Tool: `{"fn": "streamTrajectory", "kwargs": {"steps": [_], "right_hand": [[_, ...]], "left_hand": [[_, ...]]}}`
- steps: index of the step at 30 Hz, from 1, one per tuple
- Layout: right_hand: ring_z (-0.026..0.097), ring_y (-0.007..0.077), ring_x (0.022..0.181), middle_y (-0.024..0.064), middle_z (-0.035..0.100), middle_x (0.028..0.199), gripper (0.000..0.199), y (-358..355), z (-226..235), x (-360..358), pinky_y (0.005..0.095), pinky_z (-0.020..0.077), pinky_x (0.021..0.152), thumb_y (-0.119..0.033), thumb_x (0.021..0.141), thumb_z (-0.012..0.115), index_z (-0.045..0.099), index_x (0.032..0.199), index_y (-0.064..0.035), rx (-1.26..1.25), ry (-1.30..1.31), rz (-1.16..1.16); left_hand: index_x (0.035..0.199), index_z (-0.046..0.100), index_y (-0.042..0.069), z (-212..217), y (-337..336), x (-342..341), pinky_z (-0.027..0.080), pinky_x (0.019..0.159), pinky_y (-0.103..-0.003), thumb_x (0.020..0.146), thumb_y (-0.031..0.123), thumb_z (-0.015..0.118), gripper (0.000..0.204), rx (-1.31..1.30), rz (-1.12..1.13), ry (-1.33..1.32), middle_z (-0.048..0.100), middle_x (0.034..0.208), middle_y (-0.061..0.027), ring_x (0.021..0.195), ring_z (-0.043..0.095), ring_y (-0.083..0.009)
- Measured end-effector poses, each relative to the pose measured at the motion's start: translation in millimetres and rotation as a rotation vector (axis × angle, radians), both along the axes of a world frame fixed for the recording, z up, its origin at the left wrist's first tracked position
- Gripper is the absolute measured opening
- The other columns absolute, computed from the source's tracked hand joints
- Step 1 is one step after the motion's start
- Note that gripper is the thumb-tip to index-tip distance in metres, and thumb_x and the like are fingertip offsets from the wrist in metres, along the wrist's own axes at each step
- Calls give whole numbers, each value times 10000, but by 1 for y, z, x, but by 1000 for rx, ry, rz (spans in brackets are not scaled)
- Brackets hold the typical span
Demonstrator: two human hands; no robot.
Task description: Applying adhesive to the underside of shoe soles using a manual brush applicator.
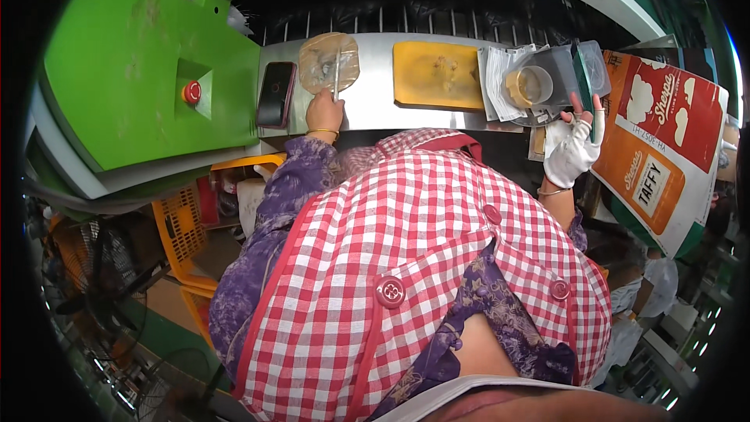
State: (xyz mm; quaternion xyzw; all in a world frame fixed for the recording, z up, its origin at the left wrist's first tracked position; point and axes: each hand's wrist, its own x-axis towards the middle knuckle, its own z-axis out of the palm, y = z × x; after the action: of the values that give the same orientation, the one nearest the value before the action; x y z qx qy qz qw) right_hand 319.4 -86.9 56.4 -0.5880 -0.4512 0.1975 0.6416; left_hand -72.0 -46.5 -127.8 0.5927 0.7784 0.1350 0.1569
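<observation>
Left hand: the bare left hand [323, 113] rests on the steel bench [375, 101], its fingers closed round the near end of a thin stick [337, 72].
Stick: its long axis runs straight away from the person; the far end points at the back of the bench and lies across a round clear packet [328, 62].
Round clear packet: flat on the bench just beyond the left hand, between a dark phone [276, 94] and a yellow pad [436, 74].
Right hand: the right hand [574, 148], in a white fingerless glove, is raised at the right end of the bench, fingers pointing up and a little apart; whether it grips anything cannot be told.
Near the right hand: a heap of clear plastic trays and paper sheets [539, 78], touching or just beside the fingertips.
Further right: an orange and red carton [664, 141], tilted.
Left side: a green machine housing [133, 62] with a red button [191, 92].
</observation>
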Motion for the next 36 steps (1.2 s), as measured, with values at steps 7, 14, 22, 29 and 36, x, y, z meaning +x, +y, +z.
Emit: {"fn": "streamTrajectory", "kwargs": {"steps": [7, 14, 22, 29, 36], "right_hand": [[613, 190, 928, 228, 540, 1200, 377, -1, -16, -9, 223, 464, 728, -174, 985, 378, 365, 1343, -54, 47, -81, 166], [633, 214, 930, 168, 587, 1148, 366, -1, -31, -14, 250, 482, 709, -27, 936, 393, 444, 1297, -55, 42, -30, 308], [649, 249, 885, 145, 656, 956, 304, 24, -47, -72, 291, 507, 773, -114, 812, 618, 574, 1084, 14, -81, -102, 390], [586, 151, 880, 110, 595, 971, 479, 44, -56, -79, 258, 476, 787, -236, 779, 711, 505, 1116, 34, -348, 33, 234], [577, 116, 735, 66, 617, 832, 306, 43, -55, -77, 256, 481, 685, -149, 769, 676, 554, 999, 11, -387, 14, 92]], "left_hand": [[887, 602, 14, -21, -4, 2, 482, 612, -366, 815, 195, 609, 195, -63, 155, -491, 630, 731, -127, 652, 613, -270], [925, 596, -9, 25, -13, 21, 408, 473, -211, 870, 127, 570, 149, -83, 285, -1019, 592, 713, -43, 583, 522, -90], [937, 570, 9, 69, -21, 82, 394, 476, -184, 875, 135, 586, 142, -46, -76, -1052, 599, 732, -33, 579, 510, -51], [893, 578, 3, 83, -32, 111, 421, 559, -227, 846, 134, 627, 147, 56, -241, -852, 582, 741, -19, 624, 503, -79], [895, 574, 3, 78, -37, 107, 431, 582, -256, 848, 104, 612, 118, 175, -247, -753, 586, 800, -57, 656, 531, -117]]}}
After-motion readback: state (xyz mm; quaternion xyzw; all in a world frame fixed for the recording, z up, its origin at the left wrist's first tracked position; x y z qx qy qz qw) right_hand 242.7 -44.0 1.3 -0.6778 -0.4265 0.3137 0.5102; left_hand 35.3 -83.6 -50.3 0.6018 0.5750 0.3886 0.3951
